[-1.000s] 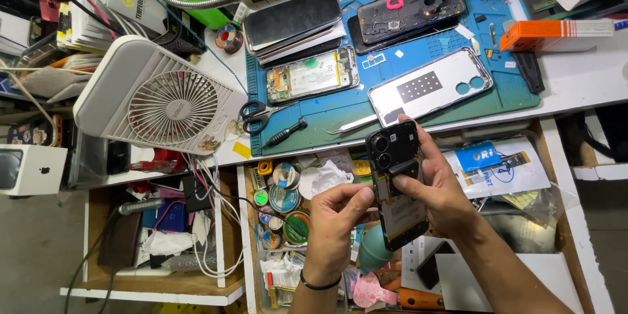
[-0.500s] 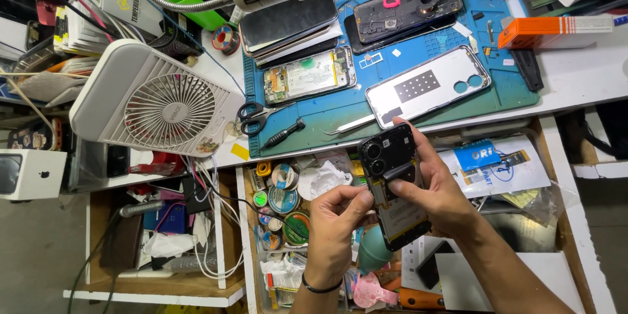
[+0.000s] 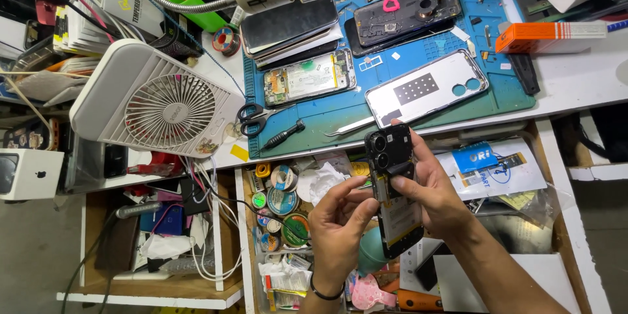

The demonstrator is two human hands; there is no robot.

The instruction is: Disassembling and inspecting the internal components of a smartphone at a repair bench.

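We hold the opened black phone (image 3: 394, 190) over the open drawer (image 3: 553, 176), just below the front edge of the worktop (image 3: 575, 85), its long axis running nearly up and down in our view, camera cluster at the top and leaning slightly left. Our right hand (image 3: 432, 193) has its grip closed around the phone's right edge and upper middle, thumb across the bare inside; our left hand (image 3: 340, 222) comes in from the lower left, fingertips pinched narrow against the phone's left edge. The right hand carries the weight, the left is nearer the exposed side. On the worktop, an orange and white oblong box (image 3: 549, 36) lies at the right, beside the blue mat (image 3: 510, 95); a white packet with blue print (image 3: 490, 167) sits in the drawer right of our hands; a white cube-shaped box (image 3: 29, 173) stands far left.
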